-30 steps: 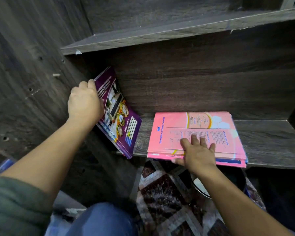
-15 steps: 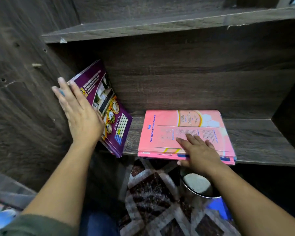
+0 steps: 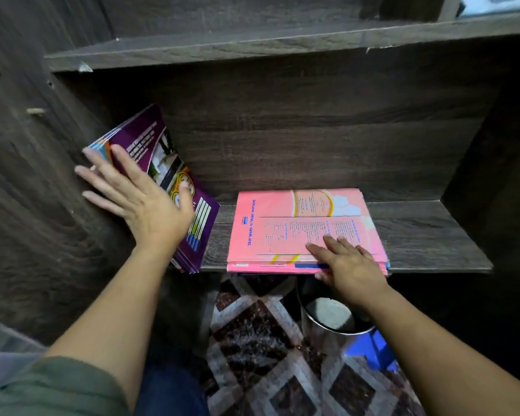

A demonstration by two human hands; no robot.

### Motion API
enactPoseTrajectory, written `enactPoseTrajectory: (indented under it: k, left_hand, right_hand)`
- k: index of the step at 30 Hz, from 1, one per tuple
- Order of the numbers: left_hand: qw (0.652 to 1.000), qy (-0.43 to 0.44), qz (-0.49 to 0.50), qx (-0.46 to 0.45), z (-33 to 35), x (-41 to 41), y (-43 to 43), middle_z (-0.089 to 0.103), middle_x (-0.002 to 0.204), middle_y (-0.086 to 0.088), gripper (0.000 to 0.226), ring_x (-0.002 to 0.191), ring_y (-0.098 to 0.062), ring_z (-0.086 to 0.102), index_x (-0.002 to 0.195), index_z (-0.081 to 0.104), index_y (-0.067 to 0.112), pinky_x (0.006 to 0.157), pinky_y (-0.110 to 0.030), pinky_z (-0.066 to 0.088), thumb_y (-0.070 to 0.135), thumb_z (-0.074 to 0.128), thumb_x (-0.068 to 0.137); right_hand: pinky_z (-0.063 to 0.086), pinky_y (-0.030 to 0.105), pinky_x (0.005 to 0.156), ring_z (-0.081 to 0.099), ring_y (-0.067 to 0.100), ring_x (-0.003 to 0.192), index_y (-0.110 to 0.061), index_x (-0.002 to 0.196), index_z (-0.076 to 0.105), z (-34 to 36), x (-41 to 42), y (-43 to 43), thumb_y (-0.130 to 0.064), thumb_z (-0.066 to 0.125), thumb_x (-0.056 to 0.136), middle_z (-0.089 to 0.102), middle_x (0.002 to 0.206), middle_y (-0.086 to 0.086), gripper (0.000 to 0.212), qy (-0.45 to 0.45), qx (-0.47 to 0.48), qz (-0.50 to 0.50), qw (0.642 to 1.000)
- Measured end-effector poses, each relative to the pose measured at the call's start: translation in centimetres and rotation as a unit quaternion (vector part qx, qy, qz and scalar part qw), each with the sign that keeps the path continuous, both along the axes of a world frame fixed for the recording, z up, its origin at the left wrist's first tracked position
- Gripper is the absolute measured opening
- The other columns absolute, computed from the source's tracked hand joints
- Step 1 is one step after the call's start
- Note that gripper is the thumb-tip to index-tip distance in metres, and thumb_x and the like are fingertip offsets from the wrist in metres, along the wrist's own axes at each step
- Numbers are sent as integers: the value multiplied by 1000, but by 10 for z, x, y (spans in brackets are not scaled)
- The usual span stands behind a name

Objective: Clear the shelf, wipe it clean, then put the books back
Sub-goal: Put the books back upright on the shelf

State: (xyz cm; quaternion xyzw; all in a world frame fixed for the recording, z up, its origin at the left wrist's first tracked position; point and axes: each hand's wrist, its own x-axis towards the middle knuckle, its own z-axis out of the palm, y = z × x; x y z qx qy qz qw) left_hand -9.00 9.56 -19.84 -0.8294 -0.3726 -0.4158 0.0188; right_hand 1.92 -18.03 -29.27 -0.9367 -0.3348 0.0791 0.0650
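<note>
A thin stack of purple-covered books (image 3: 144, 139) leans tilted against the left wall of the shelf (image 3: 418, 235), under the straight fingers (image 3: 102, 178) of the left hand (image 3: 144, 205). A pink stack (image 3: 282, 223) lies flat on the dark wood board, its front right corner beneath the right hand (image 3: 351, 268).

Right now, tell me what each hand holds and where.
Nothing is gripped. The left hand presses flat on the leaning purple books' cover; right hand rests flat on the pink books' front right corner.
</note>
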Motion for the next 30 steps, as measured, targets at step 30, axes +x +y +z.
enactPoseTrajectory:
  k: [30]
  left_hand:
    - [867, 322, -341, 170, -75, 54, -101, 67, 114, -14, 53, 83, -36, 69, 118, 64, 7, 63, -48, 58, 14, 73, 67]
  right_hand:
    - [41, 42, 103, 40, 35, 128, -34, 143, 43, 34, 24, -30, -10, 42, 96, 35, 149, 8, 53, -66, 144, -158, 975]
